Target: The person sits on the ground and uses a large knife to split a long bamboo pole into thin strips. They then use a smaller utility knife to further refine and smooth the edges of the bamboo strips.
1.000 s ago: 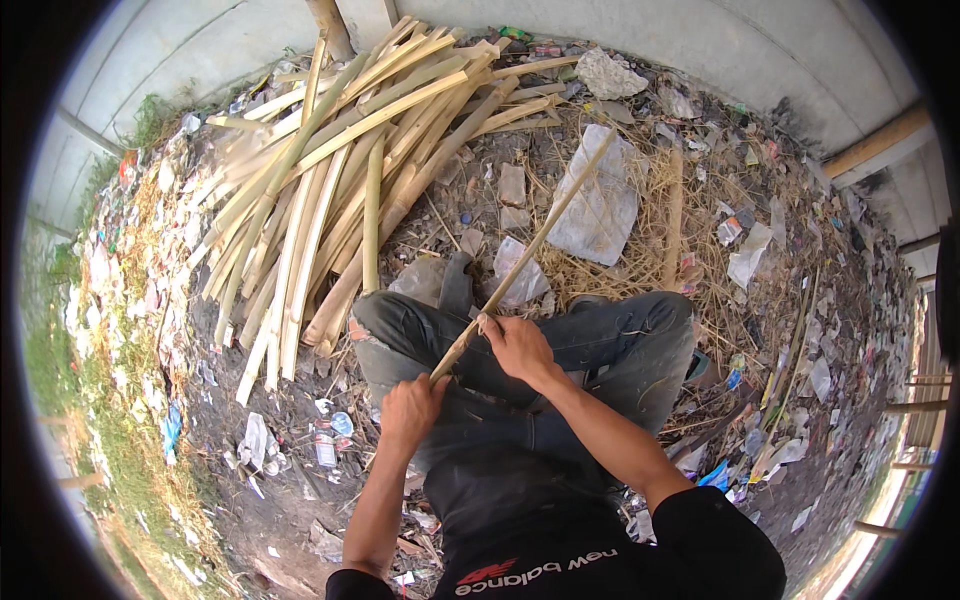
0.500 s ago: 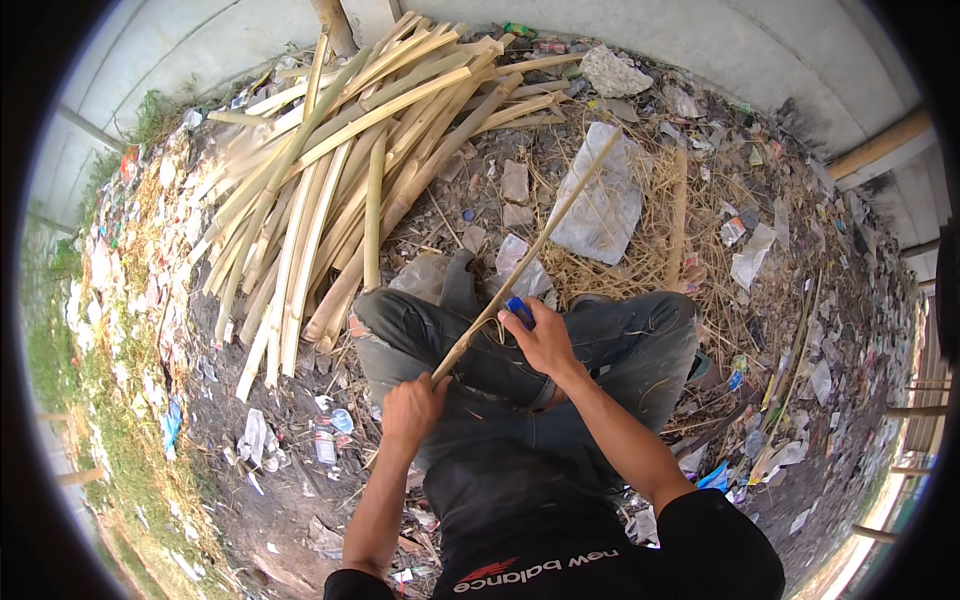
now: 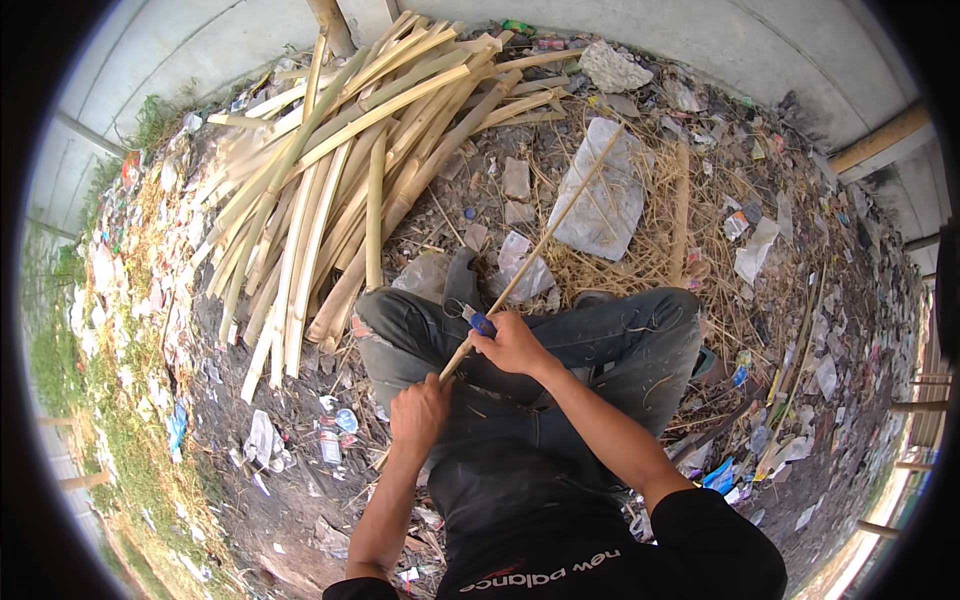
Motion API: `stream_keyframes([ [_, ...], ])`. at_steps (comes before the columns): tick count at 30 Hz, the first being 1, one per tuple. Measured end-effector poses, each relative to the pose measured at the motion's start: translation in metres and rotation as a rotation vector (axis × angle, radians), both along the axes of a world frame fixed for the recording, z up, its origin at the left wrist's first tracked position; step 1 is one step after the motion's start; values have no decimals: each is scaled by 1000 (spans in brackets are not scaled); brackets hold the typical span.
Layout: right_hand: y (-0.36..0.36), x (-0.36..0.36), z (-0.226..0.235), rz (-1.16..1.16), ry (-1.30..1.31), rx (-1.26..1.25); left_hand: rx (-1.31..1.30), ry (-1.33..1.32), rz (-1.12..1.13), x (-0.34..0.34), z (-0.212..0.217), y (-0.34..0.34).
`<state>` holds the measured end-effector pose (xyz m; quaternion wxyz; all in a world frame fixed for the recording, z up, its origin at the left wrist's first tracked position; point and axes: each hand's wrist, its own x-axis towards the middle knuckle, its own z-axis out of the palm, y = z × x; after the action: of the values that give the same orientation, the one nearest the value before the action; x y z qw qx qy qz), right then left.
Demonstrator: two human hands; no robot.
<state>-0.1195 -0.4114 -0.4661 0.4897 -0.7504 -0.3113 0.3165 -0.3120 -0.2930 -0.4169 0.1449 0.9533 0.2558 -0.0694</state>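
Note:
A long thin bamboo strip (image 3: 548, 236) slants across my lap, its far end over a pale sheet (image 3: 600, 190) on the ground. My left hand (image 3: 419, 412) is closed round the strip's near end. My right hand (image 3: 512, 343) grips a blue-handled knife (image 3: 482, 323) against the strip, a little beyond my left hand. The knife's short pale blade points up and left; where its edge meets the strip is hard to make out. Thin curled shavings lie on my dark jeans (image 3: 630, 340).
A heap of split bamboo strips (image 3: 330, 180) lies at the far left, reaching near my left knee. A pale rock (image 3: 614, 68) sits by the grey wall (image 3: 700, 35). Straw, shavings and litter cover the ground, with a bamboo piece (image 3: 680, 215) lying to the right.
My right hand and the knife have moved left and nearer along the strip, toward my left hand. The knife's blade has turned to the left. My left hand has barely shifted.

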Motion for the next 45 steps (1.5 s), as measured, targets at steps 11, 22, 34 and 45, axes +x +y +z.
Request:
stream_keyframes([
  [11,-3,-22,21,-247,-167,-11,1,-14,7,-3,-6,0],
  [22,-26,-25,18,-420,121,87,-26,4,22,1,2,0],
  [34,-27,2,16,-193,-255,-450,1,43,23,2,-3,-7],
  [45,-25,-10,32,-127,-74,-456,31,77,23,-1,-5,-10],
])
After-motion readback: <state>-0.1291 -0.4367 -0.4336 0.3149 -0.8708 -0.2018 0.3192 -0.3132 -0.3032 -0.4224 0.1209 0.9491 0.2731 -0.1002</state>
